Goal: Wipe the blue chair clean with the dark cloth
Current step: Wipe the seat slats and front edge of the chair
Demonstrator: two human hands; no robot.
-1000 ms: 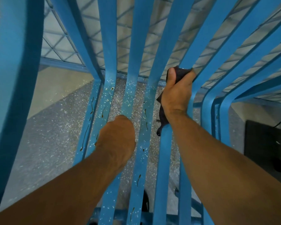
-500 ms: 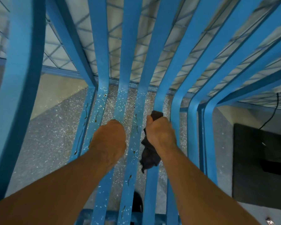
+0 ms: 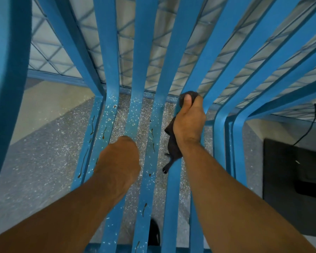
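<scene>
1. Head view: we look down through the slats of the blue chair (image 3: 144, 52), which fills the picture. Its slats are speckled white and streaked with brown drips.
2. The dark cloth (image 3: 173, 148) is bunched on a slat right of centre, one end hanging below the wrist.
3. Our right hand (image 3: 189, 123) clamps the cloth against that slat, thumb on top.
4. Our left hand (image 3: 119, 161) is curled round a slat just to the left, fingertips hidden.
5. Beneath lie a speckled grey floor (image 3: 44, 161) and, at right, a black mat (image 3: 290, 170) with a cable (image 3: 313, 121).
</scene>
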